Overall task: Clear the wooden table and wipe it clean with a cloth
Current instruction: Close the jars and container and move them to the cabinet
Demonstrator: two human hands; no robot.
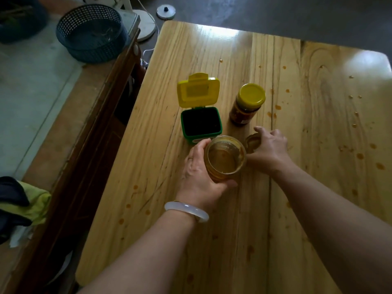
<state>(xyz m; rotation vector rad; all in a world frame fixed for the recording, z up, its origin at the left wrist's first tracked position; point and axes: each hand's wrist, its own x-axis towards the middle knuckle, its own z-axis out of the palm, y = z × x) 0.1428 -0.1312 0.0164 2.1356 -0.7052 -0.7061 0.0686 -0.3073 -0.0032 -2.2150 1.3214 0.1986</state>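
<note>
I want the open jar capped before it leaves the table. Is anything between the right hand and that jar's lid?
Nothing visible. The right hand already rests on the lid, which lies on the wooden table just right of the open jar gripped by the left hand. No object lies between lid and jar mouth.

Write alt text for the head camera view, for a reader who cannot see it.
A left hand grips an open amber jar on a spattered wooden table while the right hand holds its lid. Behind stand an open green box and a yellow-capped jar.
</note>
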